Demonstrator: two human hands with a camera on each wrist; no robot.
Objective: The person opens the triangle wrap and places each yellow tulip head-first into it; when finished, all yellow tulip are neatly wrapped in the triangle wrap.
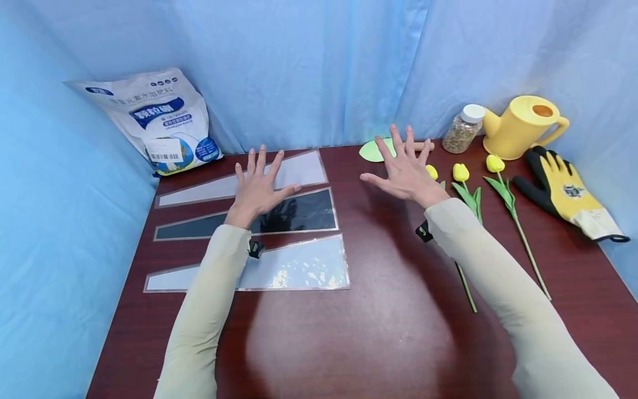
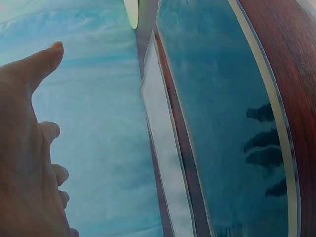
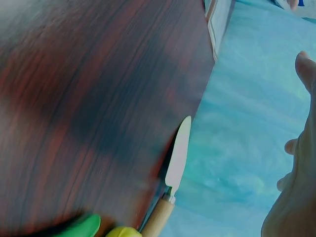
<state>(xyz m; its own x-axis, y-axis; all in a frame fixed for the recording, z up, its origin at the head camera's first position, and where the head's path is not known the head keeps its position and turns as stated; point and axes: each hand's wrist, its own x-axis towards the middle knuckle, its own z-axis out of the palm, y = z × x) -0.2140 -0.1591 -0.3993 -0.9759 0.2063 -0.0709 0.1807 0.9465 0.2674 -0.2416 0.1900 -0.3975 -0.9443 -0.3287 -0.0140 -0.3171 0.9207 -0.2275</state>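
My left hand (image 1: 256, 188) hovers with spread fingers over the laminated tapered sheets on the left of the table. Beneath it lie a white sheet (image 1: 304, 169) at the back and a black sheet (image 1: 314, 213); a pale blue-white sheet (image 1: 299, 266) lies nearest me. My right hand (image 1: 406, 174), fingers also spread and holding nothing, is raised in front of a small trowel (image 1: 371, 151) with a light green blade and wooden handle. Just right of that hand are yellow artificial tulips (image 1: 461, 173), one partly hidden by the hand and sleeve. The right wrist view shows the trowel (image 3: 178, 153) below the palm.
A white fertilizer bag (image 1: 164, 122) leans on the blue curtain at back left. Along the back right stand a jar of granules (image 1: 461, 133) with a white lid and a yellow watering can (image 1: 520, 130). A yellow and black work glove (image 1: 573, 191) lies at the right edge.
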